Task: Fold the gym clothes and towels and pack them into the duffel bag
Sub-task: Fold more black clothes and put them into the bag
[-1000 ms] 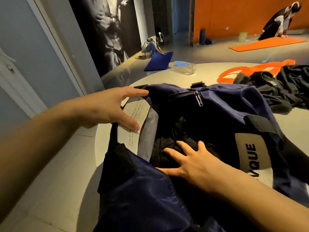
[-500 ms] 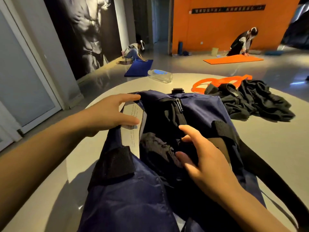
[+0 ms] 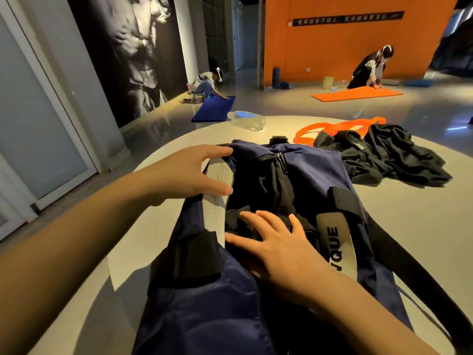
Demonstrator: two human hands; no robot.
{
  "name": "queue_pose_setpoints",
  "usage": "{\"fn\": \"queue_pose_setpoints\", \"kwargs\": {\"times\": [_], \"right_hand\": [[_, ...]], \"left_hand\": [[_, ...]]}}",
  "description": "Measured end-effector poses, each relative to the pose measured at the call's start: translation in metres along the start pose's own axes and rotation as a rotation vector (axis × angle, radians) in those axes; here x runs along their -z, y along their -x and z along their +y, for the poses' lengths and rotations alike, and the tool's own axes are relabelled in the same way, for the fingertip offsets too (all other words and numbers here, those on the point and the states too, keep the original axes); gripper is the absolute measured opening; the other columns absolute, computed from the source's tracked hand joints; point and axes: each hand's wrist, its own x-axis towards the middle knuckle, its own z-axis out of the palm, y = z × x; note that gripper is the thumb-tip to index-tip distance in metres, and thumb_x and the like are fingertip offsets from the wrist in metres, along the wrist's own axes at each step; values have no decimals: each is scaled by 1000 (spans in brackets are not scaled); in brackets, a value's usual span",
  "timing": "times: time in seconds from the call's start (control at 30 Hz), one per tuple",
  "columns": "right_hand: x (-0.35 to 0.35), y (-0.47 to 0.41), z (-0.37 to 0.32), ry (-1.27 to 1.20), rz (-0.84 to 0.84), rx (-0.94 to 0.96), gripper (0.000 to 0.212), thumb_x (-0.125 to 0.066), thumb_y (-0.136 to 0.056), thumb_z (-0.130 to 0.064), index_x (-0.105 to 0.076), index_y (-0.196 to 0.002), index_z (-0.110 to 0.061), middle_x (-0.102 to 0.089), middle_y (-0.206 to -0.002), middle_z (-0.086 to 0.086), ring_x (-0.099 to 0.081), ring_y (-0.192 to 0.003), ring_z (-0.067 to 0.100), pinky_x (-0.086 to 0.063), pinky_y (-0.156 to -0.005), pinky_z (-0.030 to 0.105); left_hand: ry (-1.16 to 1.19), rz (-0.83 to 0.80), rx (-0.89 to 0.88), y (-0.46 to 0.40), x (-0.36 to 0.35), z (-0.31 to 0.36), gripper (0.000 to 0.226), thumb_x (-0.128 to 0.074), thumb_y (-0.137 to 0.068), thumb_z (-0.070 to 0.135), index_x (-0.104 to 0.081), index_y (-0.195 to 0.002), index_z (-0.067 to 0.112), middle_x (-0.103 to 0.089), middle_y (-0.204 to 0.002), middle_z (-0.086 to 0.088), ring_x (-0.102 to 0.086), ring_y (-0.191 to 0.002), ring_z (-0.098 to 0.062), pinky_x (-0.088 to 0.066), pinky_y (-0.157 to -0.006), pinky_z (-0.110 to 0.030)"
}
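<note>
A navy duffel bag (image 3: 314, 172) lies unzipped on a round pale table (image 3: 409, 226). My left hand (image 3: 189, 172) holds the bag's left rim and its white lining panel, thumb below and fingers over the top. My right hand (image 3: 279, 244) lies flat with spread fingers on black clothing (image 3: 238, 221) inside the bag. A crumpled heap of black clothes (image 3: 384, 155) lies on the table to the right of the bag.
An orange band (image 3: 320, 126) lies behind the black heap, and a clear water bottle (image 3: 247, 119) lies at the table's far edge. The bag's black strap (image 3: 422, 278) trails right. Two people kneel at floor mats in the background.
My right hand, raised over the opening half a second ago, has come back down flat onto the black clothing in the bag. My left hand keeps its hold on the rim.
</note>
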Motion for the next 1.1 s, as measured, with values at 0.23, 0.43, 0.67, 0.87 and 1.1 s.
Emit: {"fn": "queue_pose_setpoints", "kwargs": {"times": [0.23, 0.43, 0.67, 0.87, 1.1], "right_hand": [[4, 18, 30, -267, 416, -516, 63, -66, -86, -31, -35, -142, -29, -36, -138, 6, -42, -118, 28, -49, -87, 42], [22, 17, 28, -734, 645, -446, 75, -60, -80, 4, -36, -136, -40, -43, -120, -10, -55, -80, 7, -52, -75, 25], [35, 40, 60, -481, 846, -434, 27, -62, -87, -26, -58, -114, -27, -57, -104, -10, -55, -86, 7, -46, -71, 23], [20, 24, 116, -460, 227, -553, 41, -59, -91, -31, -49, -131, -35, -41, -137, 5, -45, -122, 23, -37, -93, 26], [21, 14, 144, -585, 173, -502, 84, -71, -76, -7, -30, -147, -26, -35, -144, 2, -39, -128, 18, -32, -93, 20]], "left_hand": [[-355, 188, -166, -20, -39, -7, 65, -60, -77, 47, -48, -138, 30, -49, -139, 6, -47, -123, -20, -37, -101, -32], [-388, 237, -216, -35, -81, -12, 39, -65, -87, 26, -61, -124, 18, -43, -138, 5, -47, -121, -17, -36, -92, -24], [-696, 306, -393, -18, -97, 24, 58, -25, -92, 61, -63, -108, 21, -65, -85, 1, -59, -81, -23, -40, -74, -36], [-678, 39, -53, -36, -131, 59, 87, -14, -83, 81, -21, -148, 24, -64, -110, -6, -56, -109, -31, -24, -105, -51], [-642, 29, -221, -42, -155, 44, 70, -48, -94, 41, -8, -151, 30, -55, -124, -3, -54, -111, -28, -32, -96, -43]]}}
